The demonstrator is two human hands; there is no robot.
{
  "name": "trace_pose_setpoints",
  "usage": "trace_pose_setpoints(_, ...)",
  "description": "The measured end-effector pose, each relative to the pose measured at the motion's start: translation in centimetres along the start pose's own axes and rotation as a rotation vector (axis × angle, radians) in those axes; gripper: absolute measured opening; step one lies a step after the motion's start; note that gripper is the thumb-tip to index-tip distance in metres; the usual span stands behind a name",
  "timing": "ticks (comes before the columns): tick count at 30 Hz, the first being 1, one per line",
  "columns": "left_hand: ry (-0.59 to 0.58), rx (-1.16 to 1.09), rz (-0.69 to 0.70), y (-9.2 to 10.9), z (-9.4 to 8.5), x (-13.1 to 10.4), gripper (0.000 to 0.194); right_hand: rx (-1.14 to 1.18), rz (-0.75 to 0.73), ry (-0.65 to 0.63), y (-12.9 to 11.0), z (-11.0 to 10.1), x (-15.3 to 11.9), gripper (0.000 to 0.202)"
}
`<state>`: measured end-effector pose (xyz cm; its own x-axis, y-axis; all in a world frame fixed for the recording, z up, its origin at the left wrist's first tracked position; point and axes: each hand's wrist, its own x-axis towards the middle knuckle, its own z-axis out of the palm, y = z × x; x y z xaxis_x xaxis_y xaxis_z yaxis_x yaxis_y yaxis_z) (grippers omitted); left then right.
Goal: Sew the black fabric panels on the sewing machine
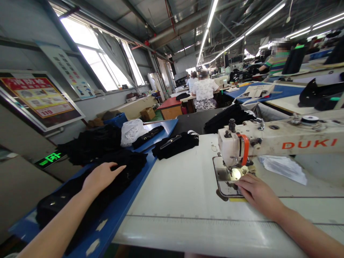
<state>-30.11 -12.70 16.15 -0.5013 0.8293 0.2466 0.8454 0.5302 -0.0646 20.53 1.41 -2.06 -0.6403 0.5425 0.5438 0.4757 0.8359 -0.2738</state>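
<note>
My left hand point(103, 176) reaches over a pile of black fabric pieces point(131, 163) on the blue side board, its thumb and fingers apart. Whether the fingertips touch the cloth is hard to see. At the white sewing machine point(228, 143), my right hand point(256, 193) rests by the metal needle plate point(224, 186), fingertips pressed together just in front of the lit needle area. Anything between those fingers is too small or hidden to name. A folded black piece with a zipper-like strip point(174, 143) lies on the machine table, left of the machine head.
White paper-like pieces point(282, 168) lie under the machine arm. The blue board point(139, 193) adjoins the white table point(166, 190) on the left. A white plastic bag point(131, 132) sits behind the black pile. Other people point(205, 89) sit at stations farther back.
</note>
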Motion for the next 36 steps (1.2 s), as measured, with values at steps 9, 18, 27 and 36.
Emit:
trace_pose_setpoints(9,0.050,0.100,-0.033,2.5,0.4,0.5,0.037,-0.011,0.013,-0.011,0.1,0.1,0.0,0.024)
trace_pose_setpoints(18,0.230,-0.060,0.112,8.7,-3.5,-1.1,0.029,0.003,0.010,-0.003,0.0,0.0,0.2,0.025)
trace_pose_setpoints(27,-0.446,-0.881,0.167,25.1,8.5,-8.4,0.009,-0.040,0.059,-0.027,-0.4,-0.5,0.7,0.021)
trace_pose_setpoints(36,-0.378,-1.085,0.405,28.5,9.9,-9.5,0.038,-0.094,0.090,-0.031,-0.2,-0.9,1.3,0.017)
